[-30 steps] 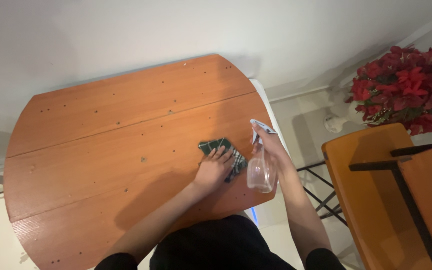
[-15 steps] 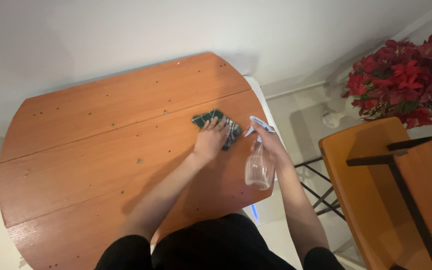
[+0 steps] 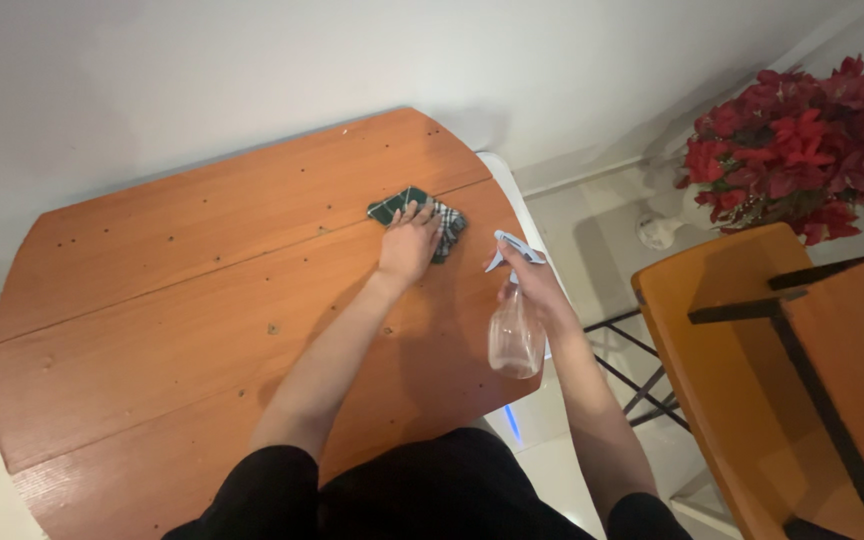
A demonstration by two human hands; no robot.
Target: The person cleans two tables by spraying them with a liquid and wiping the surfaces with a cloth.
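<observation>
My left hand (image 3: 408, 246) presses flat on a folded green plaid cloth (image 3: 397, 204), which lies on the round wooden table (image 3: 182, 290) near its far right edge. My right hand (image 3: 535, 290) holds a clear spray bottle (image 3: 515, 335) with a white trigger head, hanging just above the table's right rim. The nozzle points left toward the cloth. Both arms reach out from the bottom of the view.
An orange wooden chair (image 3: 742, 380) with a dark metal frame stands to the right. A bunch of red flowers (image 3: 802, 150) sits in the top right corner over a light tiled floor. A white wall runs behind the table.
My left hand has slid the cloth away from me across the table, toward its far edge. My right hand with the bottle has stayed in nearly the same place.
</observation>
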